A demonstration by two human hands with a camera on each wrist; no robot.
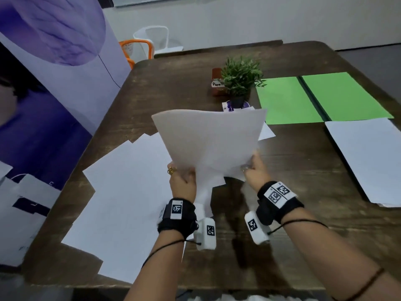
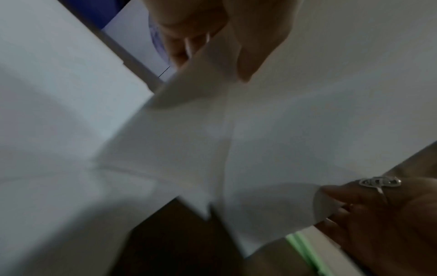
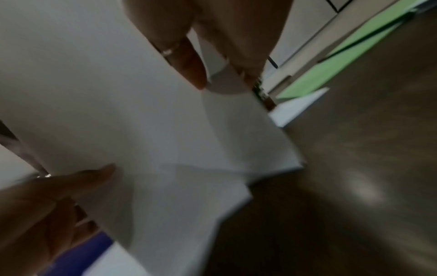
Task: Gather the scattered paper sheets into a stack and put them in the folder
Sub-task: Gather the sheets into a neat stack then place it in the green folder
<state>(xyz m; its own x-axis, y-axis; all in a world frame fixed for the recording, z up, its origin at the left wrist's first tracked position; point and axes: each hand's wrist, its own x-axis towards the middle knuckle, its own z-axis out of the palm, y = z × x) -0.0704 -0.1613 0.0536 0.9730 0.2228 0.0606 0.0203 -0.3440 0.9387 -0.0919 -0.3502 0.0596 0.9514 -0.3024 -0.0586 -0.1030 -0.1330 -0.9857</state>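
Both of my hands hold a bundle of white sheets (image 1: 208,140) raised and tilted above the middle of the table. My left hand (image 1: 182,175) pinches its lower left edge, my right hand (image 1: 251,168) its lower right edge. The left wrist view shows the left hand (image 2: 212,61) pinching the sheets (image 2: 272,130), with the right hand (image 2: 378,214) at the far edge. In the right wrist view, the right hand (image 3: 224,80) pinches the sheets (image 3: 141,121). The green folder (image 1: 288,98) lies open at the back right. More loose sheets (image 1: 130,192) lie overlapped on the left, and another pile (image 1: 368,157) on the right.
A small potted plant (image 1: 240,77) and a brown labelled jar (image 1: 217,83) stand at the table's middle back, beside the folder. A purple banner (image 1: 43,105) stands along the table's left edge. White and orange chairs (image 1: 149,42) sit beyond the far edge.
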